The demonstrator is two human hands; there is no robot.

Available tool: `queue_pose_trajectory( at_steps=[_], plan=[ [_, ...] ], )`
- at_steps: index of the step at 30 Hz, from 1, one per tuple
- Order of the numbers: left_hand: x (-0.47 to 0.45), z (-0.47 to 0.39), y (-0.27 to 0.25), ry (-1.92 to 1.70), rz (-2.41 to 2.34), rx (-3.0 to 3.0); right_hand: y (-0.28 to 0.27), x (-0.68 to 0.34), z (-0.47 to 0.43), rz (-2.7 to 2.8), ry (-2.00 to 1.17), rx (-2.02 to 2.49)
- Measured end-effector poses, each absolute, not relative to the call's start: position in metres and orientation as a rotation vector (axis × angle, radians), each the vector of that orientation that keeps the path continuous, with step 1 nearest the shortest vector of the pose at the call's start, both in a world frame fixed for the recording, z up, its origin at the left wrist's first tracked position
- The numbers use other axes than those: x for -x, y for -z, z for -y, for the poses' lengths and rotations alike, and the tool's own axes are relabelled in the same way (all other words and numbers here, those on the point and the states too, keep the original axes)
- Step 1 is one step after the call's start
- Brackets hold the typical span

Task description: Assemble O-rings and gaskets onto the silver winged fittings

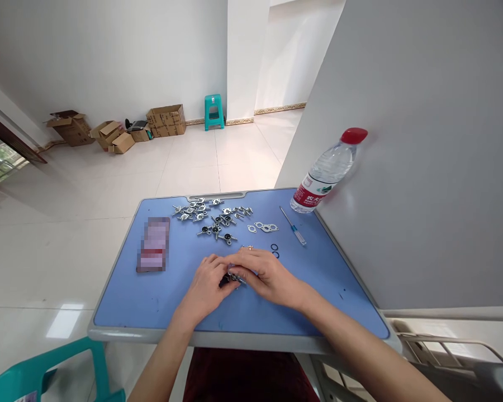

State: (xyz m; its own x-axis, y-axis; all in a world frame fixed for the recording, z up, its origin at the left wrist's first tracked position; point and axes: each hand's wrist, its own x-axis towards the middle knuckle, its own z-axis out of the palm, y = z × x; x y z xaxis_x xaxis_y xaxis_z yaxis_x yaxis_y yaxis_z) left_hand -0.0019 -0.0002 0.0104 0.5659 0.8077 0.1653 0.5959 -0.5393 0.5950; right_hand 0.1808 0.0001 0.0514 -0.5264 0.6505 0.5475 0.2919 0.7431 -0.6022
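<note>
Both hands meet near the front middle of the blue tabletop (176, 301). My left hand (207, 286) is closed on a small metal fitting (235, 277) with a dark part, held low over the table. My right hand (268, 273) grips the same fitting from the right, thumb and fingers pressed around its upper side. Much of the fitting is hidden by the fingers. Just beyond the right hand lie two black O-rings (274, 247), one partly covered. Farther back are several flat metal gaskets (270, 228) and several metal fittings with black centres (216, 229).
A pile of silver flanged fittings (193, 210) and bolts (243, 211) lies at the back. A screwdriver (295, 230) and a water bottle (324, 176) are on the right, beside a grey panel (423, 167). A blurred phone-like object (154, 244) lies left.
</note>
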Motion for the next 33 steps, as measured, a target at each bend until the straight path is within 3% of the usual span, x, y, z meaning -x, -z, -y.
queue_pose_trajectory(
  at_steps=[9, 18, 26, 33],
  plan=[
    [-0.001, 0.001, -0.017, -0.523, -1.183, -2.334, -0.046, -0.177, 0.001, 2.14, -0.453, 0.586],
    [0.0, 0.001, -0.016, -0.557, -1.15, -2.345, -0.045, -0.178, -0.001, 2.061, -0.352, 0.745],
    [0.0, 0.0, -0.012, -0.569, -1.164, -2.35, -0.053, -0.18, 0.002, 2.1, -0.526, 0.666],
    [-0.002, 0.0, -0.015, -0.558, -1.175, -2.355, -0.042, -0.168, 0.005, 2.058, -0.429, 0.728]
  ],
)
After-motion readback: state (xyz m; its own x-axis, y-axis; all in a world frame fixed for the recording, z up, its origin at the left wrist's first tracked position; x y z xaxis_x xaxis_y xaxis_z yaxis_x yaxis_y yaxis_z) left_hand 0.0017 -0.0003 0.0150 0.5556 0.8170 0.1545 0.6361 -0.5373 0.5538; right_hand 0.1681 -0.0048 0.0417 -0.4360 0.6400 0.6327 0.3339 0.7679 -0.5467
